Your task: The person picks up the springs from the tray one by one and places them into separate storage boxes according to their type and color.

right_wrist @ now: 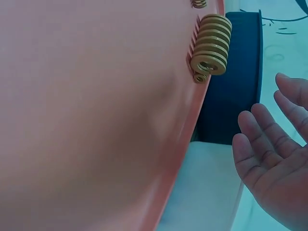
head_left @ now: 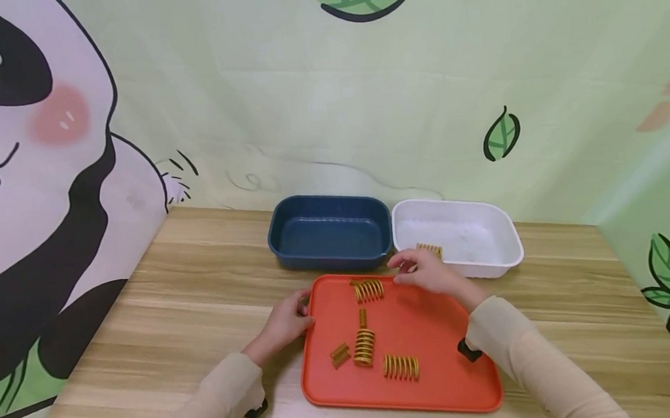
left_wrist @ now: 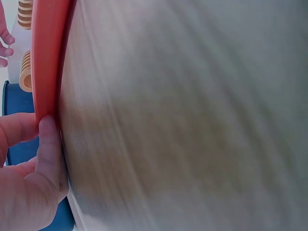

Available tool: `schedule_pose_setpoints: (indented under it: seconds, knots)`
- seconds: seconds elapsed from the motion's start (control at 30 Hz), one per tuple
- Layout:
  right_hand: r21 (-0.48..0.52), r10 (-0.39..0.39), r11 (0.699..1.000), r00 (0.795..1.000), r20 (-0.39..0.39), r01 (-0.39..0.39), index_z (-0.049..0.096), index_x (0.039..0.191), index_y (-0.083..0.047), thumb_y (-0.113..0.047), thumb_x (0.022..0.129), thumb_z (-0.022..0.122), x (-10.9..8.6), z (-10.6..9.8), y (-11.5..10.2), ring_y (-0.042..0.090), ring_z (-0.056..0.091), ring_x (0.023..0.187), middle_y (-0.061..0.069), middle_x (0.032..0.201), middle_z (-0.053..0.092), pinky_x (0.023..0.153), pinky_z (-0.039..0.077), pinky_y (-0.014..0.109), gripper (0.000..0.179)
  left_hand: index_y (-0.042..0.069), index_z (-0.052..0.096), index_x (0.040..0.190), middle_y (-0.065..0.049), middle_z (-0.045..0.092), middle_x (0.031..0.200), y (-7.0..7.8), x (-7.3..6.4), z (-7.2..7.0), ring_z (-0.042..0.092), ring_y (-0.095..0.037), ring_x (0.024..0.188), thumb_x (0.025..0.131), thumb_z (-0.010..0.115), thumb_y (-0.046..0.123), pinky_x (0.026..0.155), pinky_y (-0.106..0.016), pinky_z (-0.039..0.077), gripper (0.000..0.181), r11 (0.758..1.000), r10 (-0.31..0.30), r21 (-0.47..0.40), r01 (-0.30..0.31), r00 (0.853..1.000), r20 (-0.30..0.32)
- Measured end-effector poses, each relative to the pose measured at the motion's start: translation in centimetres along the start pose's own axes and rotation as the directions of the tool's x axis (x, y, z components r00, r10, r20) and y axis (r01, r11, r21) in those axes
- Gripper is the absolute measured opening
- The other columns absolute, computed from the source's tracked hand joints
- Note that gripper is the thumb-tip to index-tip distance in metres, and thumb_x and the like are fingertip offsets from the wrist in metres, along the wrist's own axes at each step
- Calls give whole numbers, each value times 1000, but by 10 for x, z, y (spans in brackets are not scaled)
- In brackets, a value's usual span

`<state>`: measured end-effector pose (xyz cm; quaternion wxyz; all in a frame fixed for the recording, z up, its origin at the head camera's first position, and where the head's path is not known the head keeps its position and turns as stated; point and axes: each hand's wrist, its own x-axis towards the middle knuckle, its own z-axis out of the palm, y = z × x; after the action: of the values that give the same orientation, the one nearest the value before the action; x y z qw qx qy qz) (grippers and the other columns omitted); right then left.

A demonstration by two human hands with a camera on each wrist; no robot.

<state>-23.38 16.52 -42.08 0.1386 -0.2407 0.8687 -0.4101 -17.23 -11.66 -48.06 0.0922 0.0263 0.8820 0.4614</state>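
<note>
My left hand (head_left: 282,323) pinches the left rim of an orange-red tray (head_left: 442,371); in the left wrist view, thumb and fingers (left_wrist: 49,144) meet at that rim. Above the tray's far edge hovers my right hand (head_left: 428,272), its fingers loosely bent and holding nothing. Gold coil springs lie on the tray. A thick spring (head_left: 369,290) is by the far rim with a thin one partly hidden behind it. Another thick spring (head_left: 364,348) is in line with a thin spring (head_left: 363,318). Nearer the front are a small spring (head_left: 340,355) and a thick spring (head_left: 401,366).
Behind the tray stand two bins side by side, a dark blue one (head_left: 333,261) on the left and a white one (head_left: 505,241) on the right. A gold spring (head_left: 429,249) lies in the white bin. A printed cloth (head_left: 303,106) hangs behind the wooden table (head_left: 210,278).
</note>
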Motion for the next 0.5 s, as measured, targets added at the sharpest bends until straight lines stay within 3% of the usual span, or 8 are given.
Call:
schedule_pose_setpoints:
  seconds: [0.17,0.5]
  knots:
    - [1,15,1000,1000,26,-15,58,106,3,-5,79,62,1,7,3,22,57,84,20,101,59,75,47,30,28,-2,48,120,-5,49,71,0,0,0,44,-13,61,70,59,-7,53,-22,39,52,1000,23,5,-23,1000,-6]
    - [2,25,1000,997,74,-25,57,110,-1,-9,78,64,3,19,4,21,55,85,16,101,59,76,45,28,34,-2,47,122,-5,48,71,0,0,1,44,-13,60,71,59,-7,51,-21,39,53,1000,10,7,-10,1000,-4]
